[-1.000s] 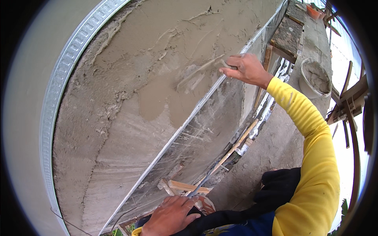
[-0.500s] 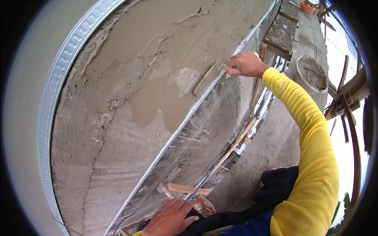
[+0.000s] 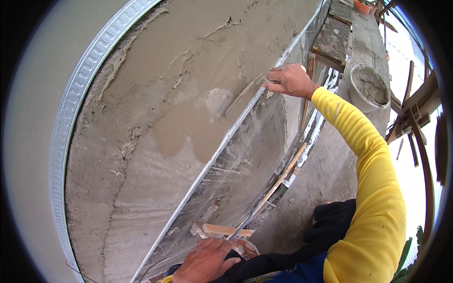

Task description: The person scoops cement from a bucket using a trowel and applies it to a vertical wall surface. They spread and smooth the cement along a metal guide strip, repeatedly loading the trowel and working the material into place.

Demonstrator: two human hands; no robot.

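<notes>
My right hand (image 3: 291, 81), in a yellow sleeve, is closed round the handle of a trowel (image 3: 243, 95). The thin, mortar-smeared blade is against the wet grey-brown plaster (image 3: 198, 89), just inside a straight metal edge strip (image 3: 214, 158). Most of the handle is hidden by my fingers. Near the lower edge, my left hand (image 3: 205, 260) lies with its fingers loosely stretched over dark clothing, and nothing shows in it. The plaster is smooth and damp in the middle, with raised ridges higher up and a rougher, drier band on the left.
A perforated metal bead (image 3: 71, 101) curves along the left side. On the right, a bucket of mortar (image 3: 369, 88) stands on the concrete ledge (image 3: 330, 155). Beyond are an orange container (image 3: 362, 7) and wooden poles (image 3: 415, 113). A timber piece (image 3: 226, 230) lies below the strip.
My right hand has shifted slightly left with the trowel, whose blade now appears narrower, more edge-on. The view has shifted a little; my left hand stays in place.
</notes>
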